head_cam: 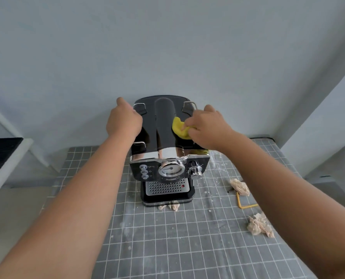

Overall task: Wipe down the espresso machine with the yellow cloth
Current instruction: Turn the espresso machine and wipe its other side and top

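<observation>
Surface: table (167,248) under a grey cloth with a white grid, dusted with white specks and crumbs.
Far middle: black and chrome espresso machine (168,172), standing upright on the cloth.
At machine's front edge: two small beige crumpled scraps (171,206), touching or just beside its base.
Right side: crumpled beige wad (239,187), bent yellow rod (245,204) just beside it.
Nearer right: larger crumpled beige wad (259,225).
</observation>
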The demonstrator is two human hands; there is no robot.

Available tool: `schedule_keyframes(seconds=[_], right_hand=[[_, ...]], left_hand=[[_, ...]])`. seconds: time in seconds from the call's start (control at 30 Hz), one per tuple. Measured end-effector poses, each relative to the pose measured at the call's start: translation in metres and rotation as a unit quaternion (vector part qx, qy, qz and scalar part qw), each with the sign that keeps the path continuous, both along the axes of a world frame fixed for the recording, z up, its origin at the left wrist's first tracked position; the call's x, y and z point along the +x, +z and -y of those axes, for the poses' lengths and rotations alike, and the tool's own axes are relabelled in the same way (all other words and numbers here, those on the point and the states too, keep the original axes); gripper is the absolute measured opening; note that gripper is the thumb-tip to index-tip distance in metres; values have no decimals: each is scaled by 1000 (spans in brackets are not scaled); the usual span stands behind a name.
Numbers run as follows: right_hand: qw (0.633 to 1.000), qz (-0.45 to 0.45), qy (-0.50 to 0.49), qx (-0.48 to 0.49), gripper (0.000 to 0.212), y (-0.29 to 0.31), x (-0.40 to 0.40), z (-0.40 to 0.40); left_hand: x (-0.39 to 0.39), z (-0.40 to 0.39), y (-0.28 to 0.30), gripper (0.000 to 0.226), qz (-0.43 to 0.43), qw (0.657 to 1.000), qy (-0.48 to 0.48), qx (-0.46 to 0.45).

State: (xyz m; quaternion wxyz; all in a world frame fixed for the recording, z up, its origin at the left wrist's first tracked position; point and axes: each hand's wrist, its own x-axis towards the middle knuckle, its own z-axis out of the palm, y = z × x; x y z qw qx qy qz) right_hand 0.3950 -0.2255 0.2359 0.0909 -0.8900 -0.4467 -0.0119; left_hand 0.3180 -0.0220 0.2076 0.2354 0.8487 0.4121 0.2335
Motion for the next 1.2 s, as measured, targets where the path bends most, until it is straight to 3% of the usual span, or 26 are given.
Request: schedule_keyframes(seconds=[0.1, 0.2, 0.43, 0.57, 0.63, 0.73, 0.8, 0.87, 0.93, 1.0, 1.07, 1.13, 1.17, 1.2], right_hand=[[997, 11, 71, -12, 36, 8, -5, 16], [988, 88, 123, -33, 39, 10, -8, 23], [960, 238, 148, -24, 34, 0, -19, 49], [950, 222, 7, -220, 49, 3, -13, 85], [952, 183, -77, -234, 38, 1, -10, 108], [983, 78, -166, -27, 36, -8, -16, 127], [964, -42, -193, 180, 39, -14, -28, 129], [868, -230, -193, 395, 45, -15, -48, 124], [727, -410, -162, 527, 44, -18, -67, 118], [605, -552, -137, 557, 41, -24, -79, 113], [551, -623, -122, 541, 40, -31, -86, 110], [552, -622, -123, 542, 37, -40, -92, 104], [593, -582, -127, 542, 34, -45, -96, 102], [676, -502, -134, 523, 31, -52, -101, 101]], left_hand=[[1, 1, 0, 21, 2, 1000, -2, -3], [2, 0, -1, 20, 13, 1000, -3, -8], [0, 2, 0, 20, 5, 1000, -1, 0], [-1, 1, -1, 21, 3, 1000, 2, -2], [0, 0, -1, 23, 6, 1000, 8, -17], [-2, 0, 4, 25, 1, 1000, 21, -16], [-7, 7, 8, 24, 12, 1000, 1, 23], [-18, 23, 11, 22, 56, 994, -70, 70], [-37, 50, 13, 19, 114, 976, -170, 75], [-63, 83, 13, 17, 134, 953, -271, 24], [-86, 104, 4, 18, 129, 935, -330, 6], [-97, 103, -12, 18, 117, 943, -303, 74], [-97, 96, -19, 18, 101, 950, -271, 119], [-95, 87, -23, 20, 82, 955, -240, 157]])
